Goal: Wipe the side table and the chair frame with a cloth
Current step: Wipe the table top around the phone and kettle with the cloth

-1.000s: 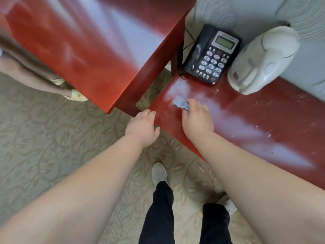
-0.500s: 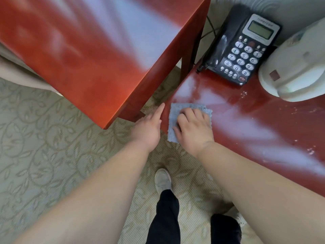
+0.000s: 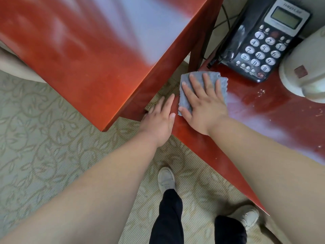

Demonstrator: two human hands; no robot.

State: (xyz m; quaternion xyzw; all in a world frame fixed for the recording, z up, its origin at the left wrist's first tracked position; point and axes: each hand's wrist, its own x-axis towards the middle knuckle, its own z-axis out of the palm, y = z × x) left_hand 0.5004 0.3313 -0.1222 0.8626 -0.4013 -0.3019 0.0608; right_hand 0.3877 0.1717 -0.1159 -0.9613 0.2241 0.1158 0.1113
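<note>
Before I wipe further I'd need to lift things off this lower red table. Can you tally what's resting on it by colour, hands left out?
Grey: 1, the cloth under the right hand
Black: 1, the telephone
White: 1, the rounded appliance at the right edge
Total: 3

The right hand (image 3: 204, 104), bunched over a crumpled cloth (image 3: 204, 81) a second ago, now lies flat with fingers spread on the unfolded cloth nearer the side table (image 3: 263, 111) corner, while the left hand (image 3: 160, 120) stretches its fingers along the edge.
</note>
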